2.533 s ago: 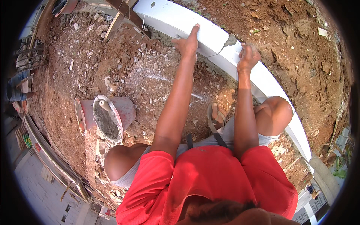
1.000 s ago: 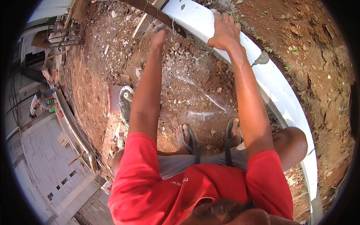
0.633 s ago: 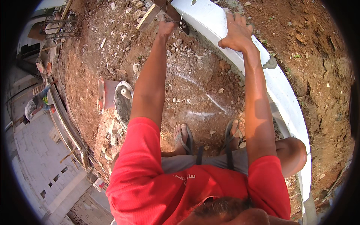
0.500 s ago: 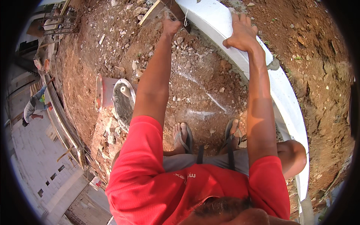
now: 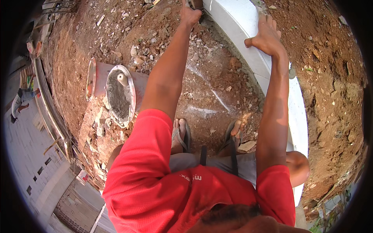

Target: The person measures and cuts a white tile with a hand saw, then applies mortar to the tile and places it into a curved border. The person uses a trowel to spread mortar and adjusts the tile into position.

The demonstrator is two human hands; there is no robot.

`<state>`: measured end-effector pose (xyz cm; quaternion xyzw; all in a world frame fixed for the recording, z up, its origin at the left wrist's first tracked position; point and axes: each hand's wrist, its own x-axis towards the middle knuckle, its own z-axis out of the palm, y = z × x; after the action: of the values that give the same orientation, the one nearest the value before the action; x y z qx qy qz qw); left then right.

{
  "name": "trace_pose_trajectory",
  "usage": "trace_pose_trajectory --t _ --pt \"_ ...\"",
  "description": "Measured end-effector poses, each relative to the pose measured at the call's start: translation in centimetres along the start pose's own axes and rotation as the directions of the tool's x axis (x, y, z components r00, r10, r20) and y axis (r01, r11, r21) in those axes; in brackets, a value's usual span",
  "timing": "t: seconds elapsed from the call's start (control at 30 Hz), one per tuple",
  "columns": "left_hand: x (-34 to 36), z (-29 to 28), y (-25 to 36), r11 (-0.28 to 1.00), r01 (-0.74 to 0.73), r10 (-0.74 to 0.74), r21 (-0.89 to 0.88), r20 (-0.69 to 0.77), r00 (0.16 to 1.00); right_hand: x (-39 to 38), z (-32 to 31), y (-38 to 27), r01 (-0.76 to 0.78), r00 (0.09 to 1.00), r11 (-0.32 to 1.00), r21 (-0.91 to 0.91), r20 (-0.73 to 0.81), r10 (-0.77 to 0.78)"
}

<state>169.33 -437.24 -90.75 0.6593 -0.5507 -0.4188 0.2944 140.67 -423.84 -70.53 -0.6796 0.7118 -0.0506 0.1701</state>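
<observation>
On the white curb (image 5: 248,42), right hand (image 5: 268,35) flat; left hand (image 5: 190,14) gripping a tool (image 5: 196,4).

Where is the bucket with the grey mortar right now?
In the head view the bucket lies tipped on the rubble-strewn dirt on the person's left, beside the outstretched left arm and ahead of the left foot.

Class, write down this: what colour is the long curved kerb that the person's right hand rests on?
White. The kerb under the right hand shows best in the head view.

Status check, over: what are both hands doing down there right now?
Left hand gripping a dark tool at the white block row's end. Right hand flat on top of the row. Mortar bucket standing clear, left.
</observation>
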Motion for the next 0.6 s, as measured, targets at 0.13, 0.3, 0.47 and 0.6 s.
trace_pose_trajectory --t 0.13,0.3,0.47,0.6 --pt "-0.8 2.7 5.1 0.991 -0.134 0.134 -0.007 0.071 0.988 -0.8 -0.5 2.3 -0.084 0.996 0.996 -0.035 0.008 0.085" --pt "0.9 -2.9 0.5 0.985 -0.168 0.161 0.043 0.135 0.978 1.0 -1.1 -1.1 0.022 1.0 0.999 0.033 -0.003 -0.022" --pt "-5.2 -12.6 4.3 0.941 -0.285 0.162 0.182 0.496 0.853 -2.6 -1.8 1.0 0.047 0.981 0.998 -0.03 -0.185 -0.052" --pt "-16.5 -28.4 10.8 0.934 -0.168 -0.042 0.316 0.564 0.825 -9.1 -3.9 -5.2 0.148 0.872 0.938 0.313 -0.488 0.025"
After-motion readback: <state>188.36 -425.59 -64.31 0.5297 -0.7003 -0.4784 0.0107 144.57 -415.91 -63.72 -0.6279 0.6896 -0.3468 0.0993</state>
